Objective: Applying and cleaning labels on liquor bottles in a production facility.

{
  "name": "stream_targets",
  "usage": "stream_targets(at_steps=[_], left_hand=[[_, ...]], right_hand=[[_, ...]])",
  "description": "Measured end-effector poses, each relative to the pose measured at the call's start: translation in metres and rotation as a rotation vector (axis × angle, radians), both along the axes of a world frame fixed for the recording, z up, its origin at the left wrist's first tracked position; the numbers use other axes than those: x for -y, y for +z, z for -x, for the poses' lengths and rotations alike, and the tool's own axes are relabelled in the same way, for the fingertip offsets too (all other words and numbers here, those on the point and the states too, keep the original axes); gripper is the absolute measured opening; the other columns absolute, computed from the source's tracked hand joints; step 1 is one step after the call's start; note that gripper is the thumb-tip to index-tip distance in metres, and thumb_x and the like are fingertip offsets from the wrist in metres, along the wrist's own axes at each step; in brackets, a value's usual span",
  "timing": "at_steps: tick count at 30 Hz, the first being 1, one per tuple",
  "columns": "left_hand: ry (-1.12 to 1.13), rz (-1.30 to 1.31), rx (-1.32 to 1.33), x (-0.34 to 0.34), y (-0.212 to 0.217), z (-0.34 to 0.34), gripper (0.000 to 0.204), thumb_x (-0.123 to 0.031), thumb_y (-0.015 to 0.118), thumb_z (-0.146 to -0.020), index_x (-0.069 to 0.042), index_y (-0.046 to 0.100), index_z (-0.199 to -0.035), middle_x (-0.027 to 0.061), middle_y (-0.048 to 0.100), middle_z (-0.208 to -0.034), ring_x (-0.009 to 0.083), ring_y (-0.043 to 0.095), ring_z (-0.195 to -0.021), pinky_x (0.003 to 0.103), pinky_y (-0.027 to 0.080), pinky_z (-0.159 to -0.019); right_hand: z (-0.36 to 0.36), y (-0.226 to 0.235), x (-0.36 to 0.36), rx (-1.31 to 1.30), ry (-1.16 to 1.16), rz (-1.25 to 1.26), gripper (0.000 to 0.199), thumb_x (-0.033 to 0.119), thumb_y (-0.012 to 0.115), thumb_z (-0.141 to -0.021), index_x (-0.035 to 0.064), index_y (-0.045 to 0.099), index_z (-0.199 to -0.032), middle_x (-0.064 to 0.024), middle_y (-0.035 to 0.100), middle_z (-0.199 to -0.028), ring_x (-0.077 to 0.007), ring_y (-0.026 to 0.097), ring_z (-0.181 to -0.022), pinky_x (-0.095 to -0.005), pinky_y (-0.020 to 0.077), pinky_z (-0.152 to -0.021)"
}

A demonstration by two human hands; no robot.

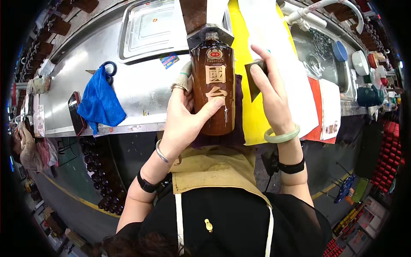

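Note:
A large brown glass bottle (214, 113) with gold characters and a red emblem lies in front of me, its neck pointing away. My left hand (185, 118) is closed around its left side, the thumb across its front; knitted glove fabric covers some of those fingers. Just right of the bottle, my right hand (274, 96) pinches a small dark flat piece with a pointed lower end (253, 83), its exact kind unclear. The forefinger of that hand sticks out straight. A dark purple cloth (239, 128) lies under the bottle, and a metal bracket-like stand (225, 33) is beside its neck.
White sheets (295, 103) and yellow sheets (252, 124) cover the bench at right, by a sink with a faucet (302, 19). On the left are a blue cloth (100, 100), scissors (110, 70), a phone (76, 113) and a metal tray (124, 38).

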State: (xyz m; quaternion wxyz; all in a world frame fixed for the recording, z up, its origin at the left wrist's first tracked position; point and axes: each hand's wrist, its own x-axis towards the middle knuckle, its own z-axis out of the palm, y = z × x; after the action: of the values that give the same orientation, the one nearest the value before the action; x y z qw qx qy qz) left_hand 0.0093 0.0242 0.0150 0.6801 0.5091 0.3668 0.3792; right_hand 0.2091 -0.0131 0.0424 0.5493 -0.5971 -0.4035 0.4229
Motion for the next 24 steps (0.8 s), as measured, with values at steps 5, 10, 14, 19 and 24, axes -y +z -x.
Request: stream_targets(at_steps=[5,10,14,19,24], left_hand=[[-0.032,0.038,0.032,-0.002,0.003,0.002,0.088,-0.006,0.074,-0.098,0.004,0.018,-0.165,0.0196,0.043,-0.16,0.0241,0.05,-0.143,0.039,0.044,-0.118],[-0.002,-0.173,0.074,-0.003,-0.01,0.026,0.08,-0.032,0.053,-0.112,0.005,0.008,-0.167,0.0266,0.026,-0.171,0.0354,0.035,-0.155,0.047,0.031,-0.127],[-0.068,-0.707,-0.197,-0.008,-0.028,0.044,0.129,-0.087,0.053,-0.087,0.009,0.015,-0.165,0.0272,0.025,-0.171,0.0379,0.03,-0.157,0.048,0.026,-0.128],[-0.086,-0.963,-0.293,-0.004,-0.045,0.04,0.143,-0.1,0.048,-0.074,0.011,0.025,-0.162,0.0313,0.03,-0.167,0.0433,0.037,-0.153,0.049,0.03,-0.125],[-0.084,-0.787,-0.371,0.011,-0.034,0.036,0.143,-0.101,0.046,-0.073,0.01,0.028,-0.162,0.0314,0.035,-0.165,0.0467,0.039,-0.149,0.052,0.032,-0.123]], right_hand=[[-0.007,0.018,-0.027,0.651,0.081,-0.574,0.038,-0.006,0.066,-0.095,0.001,0.065,-0.132,-0.0078,0.072,-0.109,-0.019,0.065,-0.096,-0.0301,0.0526,-0.086],[-0.001,0.007,-0.007,1.057,0.366,-0.828,0.025,0.005,0.076,-0.08,0.0079,0.077,-0.104,-0.0016,0.077,-0.108,-0.0177,0.067,-0.088,-0.0346,0.0539,-0.076],[0.013,0.016,0.032,0.909,0.689,-0.883,0.025,0.013,0.075,-0.081,0.0089,0.078,-0.106,-0.0029,0.075,-0.111,-0.0166,0.065,-0.084,-0.0324,0.0536,-0.071],[-0.004,0.004,0.007,1.015,0.199,-0.735,0.033,0.013,0.072,-0.078,0.0101,0.077,-0.11,-0.0016,0.075,-0.104,-0.0197,0.065,-0.084,-0.0342,0.0541,-0.076],[0.018,0.009,0.029,0.677,0.304,-0.614,0.034,0.003,0.079,-0.081,0.0077,0.077,-0.115,-0.0059,0.075,-0.105,-0.0178,0.064,-0.075,-0.0308,0.0554,-0.07]])
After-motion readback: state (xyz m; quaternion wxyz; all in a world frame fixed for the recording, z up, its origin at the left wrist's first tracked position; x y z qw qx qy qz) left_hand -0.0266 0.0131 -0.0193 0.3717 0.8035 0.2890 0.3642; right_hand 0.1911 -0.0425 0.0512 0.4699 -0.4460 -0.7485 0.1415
